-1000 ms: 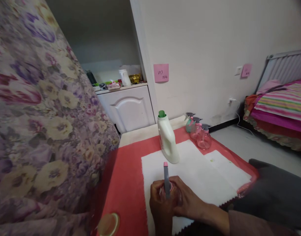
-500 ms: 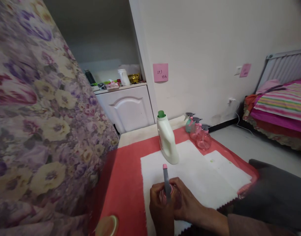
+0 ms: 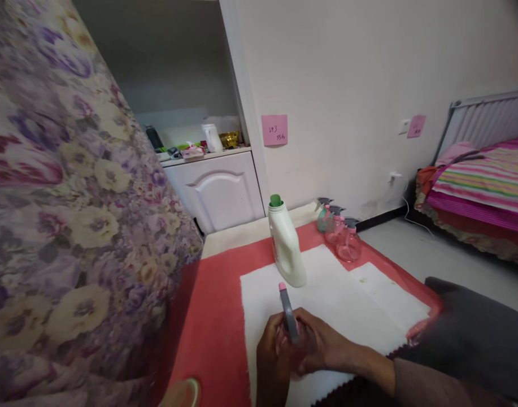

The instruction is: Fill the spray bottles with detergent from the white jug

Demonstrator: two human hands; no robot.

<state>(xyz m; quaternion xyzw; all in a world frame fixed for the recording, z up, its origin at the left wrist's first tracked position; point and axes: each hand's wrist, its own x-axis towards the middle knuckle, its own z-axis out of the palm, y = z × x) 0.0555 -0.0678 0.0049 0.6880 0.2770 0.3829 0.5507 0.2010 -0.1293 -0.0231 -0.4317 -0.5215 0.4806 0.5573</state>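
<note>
Both hands are closed round a small spray bottle with a clear pink body and a grey spray head (image 3: 289, 316) tipped in pink. My left hand (image 3: 270, 359) wraps its near left side. From the right, my right hand (image 3: 329, 346) grips the body, and part of the bottle is hidden by the fingers. Beyond them, a pale detergent jug (image 3: 286, 246) stands upright on a white cloth (image 3: 326, 294), with a green piece in its open mouth.
Several spray bottles (image 3: 348, 246) line the table's far right side. A round clear container (image 3: 180, 393) is at the near left, cut by the frame. Red cloth (image 3: 212, 316) covers the table. A floral curtain (image 3: 93, 215) hangs left; a dark seat-like surface (image 3: 470, 333) lies right.
The spray head has turned slightly, its lower end shifting right. My left fingers have moved left off the bottle's front, so more of its pink body shows. The view has shifted a little.
</note>
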